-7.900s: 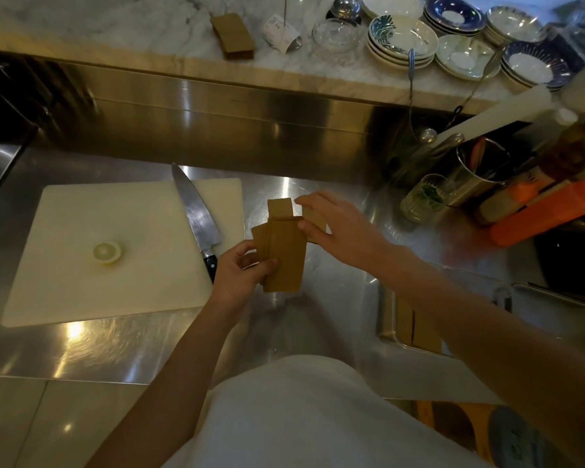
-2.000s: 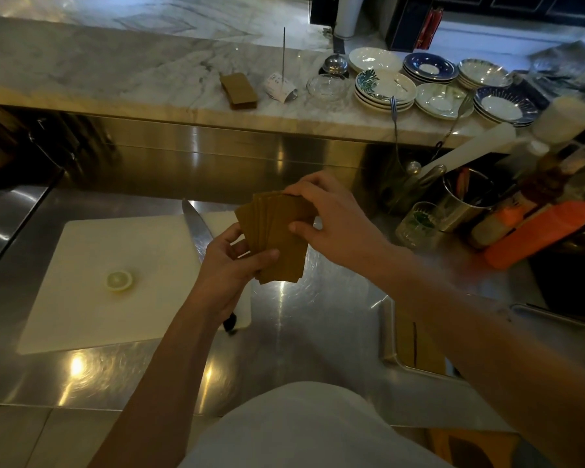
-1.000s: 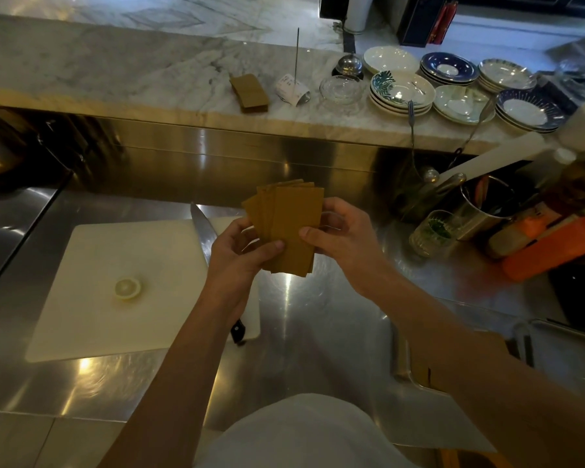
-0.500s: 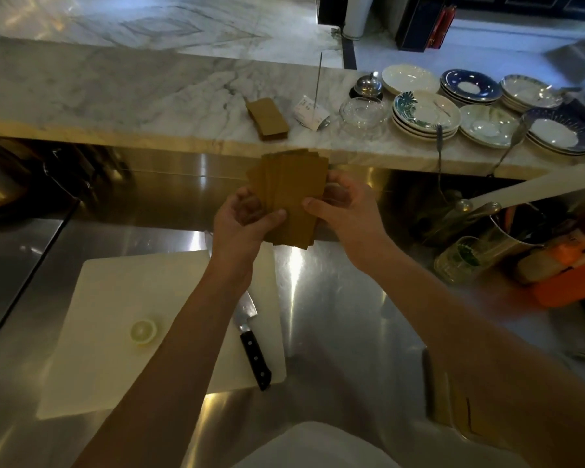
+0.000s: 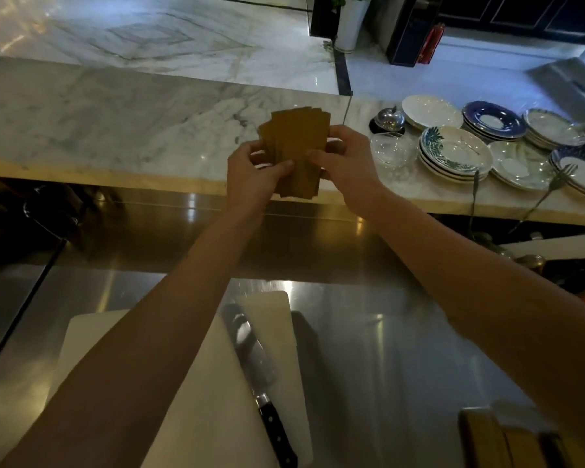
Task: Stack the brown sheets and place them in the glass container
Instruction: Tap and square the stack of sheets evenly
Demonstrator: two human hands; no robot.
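You see plain brown sheets (image 5: 298, 146) against a white surface (image 5: 115, 119) with grey veins. At three o'clock, one plate (image 5: 453, 150) shows a dark green leaf pattern; another plate (image 5: 495, 118) is dark blue and white.

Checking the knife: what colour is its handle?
Black handle, with small metal rivets; head view.

Bare arms, bare hands

Both forearms show uncovered to the frame edge — no sleeves, watch or rings visible; the left hand (image 5: 250, 173) and right hand (image 5: 347, 163) are gloveless — nails short, details dim in the low light.
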